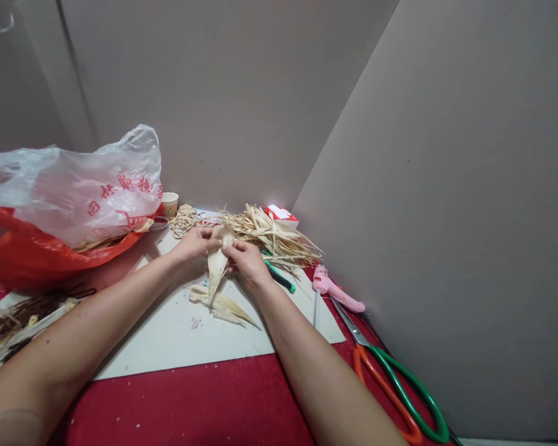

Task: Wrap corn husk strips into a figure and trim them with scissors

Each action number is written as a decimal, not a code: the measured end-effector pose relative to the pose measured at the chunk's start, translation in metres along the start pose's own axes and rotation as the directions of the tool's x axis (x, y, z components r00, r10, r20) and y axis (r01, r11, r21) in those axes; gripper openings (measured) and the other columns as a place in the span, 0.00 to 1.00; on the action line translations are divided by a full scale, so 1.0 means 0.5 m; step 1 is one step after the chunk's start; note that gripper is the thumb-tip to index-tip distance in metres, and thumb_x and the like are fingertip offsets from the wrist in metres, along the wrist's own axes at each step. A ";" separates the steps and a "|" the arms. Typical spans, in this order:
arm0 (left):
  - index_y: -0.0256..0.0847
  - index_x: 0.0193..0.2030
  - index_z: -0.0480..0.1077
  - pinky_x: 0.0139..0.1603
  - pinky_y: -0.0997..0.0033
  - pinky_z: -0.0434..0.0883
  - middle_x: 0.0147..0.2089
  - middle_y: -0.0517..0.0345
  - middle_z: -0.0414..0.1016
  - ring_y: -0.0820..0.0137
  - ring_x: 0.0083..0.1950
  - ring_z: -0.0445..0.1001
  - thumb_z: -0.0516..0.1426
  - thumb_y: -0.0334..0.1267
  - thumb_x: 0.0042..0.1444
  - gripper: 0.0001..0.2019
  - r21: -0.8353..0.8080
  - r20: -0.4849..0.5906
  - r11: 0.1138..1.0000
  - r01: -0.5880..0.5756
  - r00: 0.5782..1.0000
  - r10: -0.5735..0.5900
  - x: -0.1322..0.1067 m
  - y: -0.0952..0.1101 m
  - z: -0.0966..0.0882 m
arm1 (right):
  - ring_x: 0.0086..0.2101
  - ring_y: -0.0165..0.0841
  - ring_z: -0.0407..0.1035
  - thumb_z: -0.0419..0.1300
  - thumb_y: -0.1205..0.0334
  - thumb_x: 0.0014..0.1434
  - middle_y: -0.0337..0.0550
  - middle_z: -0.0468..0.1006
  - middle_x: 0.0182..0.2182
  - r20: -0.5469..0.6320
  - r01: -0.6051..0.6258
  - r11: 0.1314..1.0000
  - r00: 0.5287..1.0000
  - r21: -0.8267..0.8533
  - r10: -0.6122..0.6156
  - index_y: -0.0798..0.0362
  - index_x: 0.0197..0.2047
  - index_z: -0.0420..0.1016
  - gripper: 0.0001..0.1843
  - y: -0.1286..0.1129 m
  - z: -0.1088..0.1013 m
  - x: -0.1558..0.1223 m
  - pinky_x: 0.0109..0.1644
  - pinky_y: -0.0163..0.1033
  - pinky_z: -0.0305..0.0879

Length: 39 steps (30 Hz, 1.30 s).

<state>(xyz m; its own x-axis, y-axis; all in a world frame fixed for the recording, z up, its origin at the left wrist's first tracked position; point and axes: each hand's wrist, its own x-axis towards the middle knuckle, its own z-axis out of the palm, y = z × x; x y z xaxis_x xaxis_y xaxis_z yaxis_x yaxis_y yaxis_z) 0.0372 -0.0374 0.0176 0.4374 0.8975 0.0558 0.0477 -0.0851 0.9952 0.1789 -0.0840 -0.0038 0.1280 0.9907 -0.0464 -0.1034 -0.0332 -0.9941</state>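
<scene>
My left hand (194, 246) and my right hand (247, 259) meet over a white board (177, 337), both pinching the top of a pale dried corn husk (216, 263) that hangs down between them. The fingers of each hand are closed on the husk's folded upper end. More husk pieces (223, 305) lie flat on the board just below my hands. A heap of dried husk strips (270, 235) sits right behind my hands against the wall.
A red and a clear plastic bag (74, 198) fill the left. A paper cup (170, 204) stands by the wall. A pink glue gun (335, 291), large scissors with green and orange handles (395, 384) and a green-handled tool (279, 279) lie to the right on the red cloth (190, 409).
</scene>
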 end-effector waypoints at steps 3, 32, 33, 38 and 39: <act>0.35 0.24 0.69 0.25 0.75 0.56 0.21 0.63 0.66 0.78 0.22 0.61 0.61 0.35 0.39 0.06 0.008 0.001 1.000 0.018 1.000 -0.018 -0.001 0.000 0.002 | 0.20 0.26 0.65 0.66 0.53 0.41 0.32 0.71 0.20 -0.136 0.073 0.997 0.988 0.018 -0.070 0.53 0.31 0.70 0.16 0.000 -0.003 0.006 0.18 0.29 0.57; 0.36 0.26 0.69 0.24 0.77 0.57 0.21 0.64 0.66 0.77 0.22 0.61 0.58 0.38 0.41 0.07 0.195 0.033 0.972 -0.131 0.991 0.127 0.004 -0.011 0.004 | 0.17 0.26 0.59 0.62 0.54 0.42 0.33 0.69 0.16 -0.068 0.187 0.971 0.978 -0.147 -0.199 0.53 0.26 0.68 0.12 0.015 -0.003 0.010 0.19 0.31 0.57; 0.36 0.26 0.69 0.24 0.77 0.57 0.21 0.64 0.66 0.77 0.23 0.61 0.57 0.38 0.41 0.07 0.204 0.035 0.969 -0.142 0.990 0.138 0.004 -0.010 0.005 | 0.17 0.26 0.59 0.62 0.54 0.42 0.33 0.69 0.16 -0.068 0.197 0.968 0.975 -0.154 -0.210 0.53 0.25 0.68 0.11 0.016 -0.003 0.011 0.19 0.31 0.57; 0.36 0.27 0.69 0.25 0.77 0.57 0.22 0.64 0.66 0.76 0.24 0.61 0.57 0.36 0.41 0.06 0.202 0.004 0.966 -0.163 0.986 0.165 0.000 -0.001 0.009 | 0.17 0.25 0.59 0.60 0.59 0.41 0.31 0.67 0.16 -0.128 0.228 0.954 0.958 -0.197 -0.255 0.52 0.24 0.68 0.07 0.023 -0.008 0.023 0.21 0.31 0.58; 0.36 0.26 0.69 0.25 0.77 0.57 0.22 0.64 0.66 0.76 0.24 0.61 0.57 0.36 0.42 0.06 0.197 -0.007 0.966 -0.170 0.985 0.175 -0.001 0.002 0.009 | 0.16 0.25 0.58 0.60 0.59 0.41 0.31 0.67 0.15 -0.144 0.217 0.957 0.958 -0.192 -0.246 0.52 0.24 0.67 0.07 0.022 -0.009 0.024 0.20 0.31 0.58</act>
<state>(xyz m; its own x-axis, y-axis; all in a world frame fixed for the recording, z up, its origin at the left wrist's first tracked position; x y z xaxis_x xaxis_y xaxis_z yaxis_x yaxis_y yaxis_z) 0.0411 -0.0396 0.0181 0.4327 0.8718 0.2295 0.1484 -0.3200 0.9357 0.1837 -0.0731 -0.0159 0.2899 0.9387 0.1864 0.1183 0.1581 -0.9803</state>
